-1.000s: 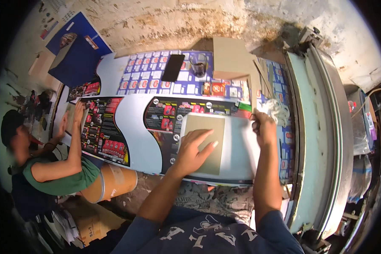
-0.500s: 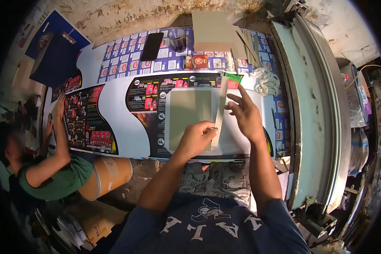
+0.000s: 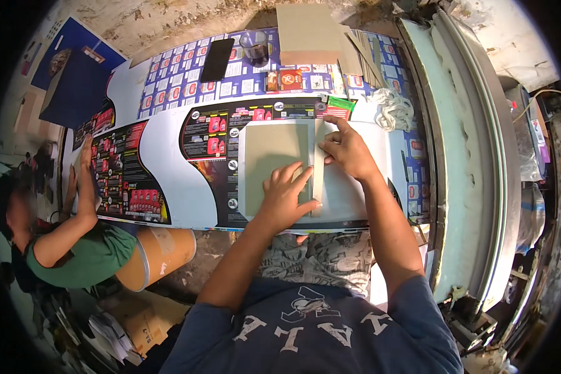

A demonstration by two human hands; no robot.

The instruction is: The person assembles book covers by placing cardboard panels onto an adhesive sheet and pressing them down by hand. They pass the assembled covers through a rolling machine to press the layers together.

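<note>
A grey-beige board (image 3: 273,163) lies on a pale-bordered sheet with cut corners. Close along its right edge, a narrow board strip (image 3: 318,171) lies nearly parallel. My left hand (image 3: 285,198) is spread over the board's lower right part, its thumb across the strip's lower end and its fingertips near the strip's left edge. From the right, my right hand (image 3: 348,149) touches the strip's upper part with bent, separated fingers. A small green item (image 3: 341,103), whose kind I cannot make out, lies beyond the strip's far end.
Black printed sheets (image 3: 207,171) cover the table. Farther back are a phone (image 3: 217,60), a glass of dark drink (image 3: 255,48), stacked boards (image 3: 310,34), loose strips (image 3: 364,57) and a white cloth bundle (image 3: 389,109). A co-worker (image 3: 75,249) leans in at left. A long metal machine (image 3: 461,156) borders the right.
My left hand has released its pinch on the strip and spread out. The strip has gone from slanted to nearly straight beside the board. My right hand has come left onto it.
</note>
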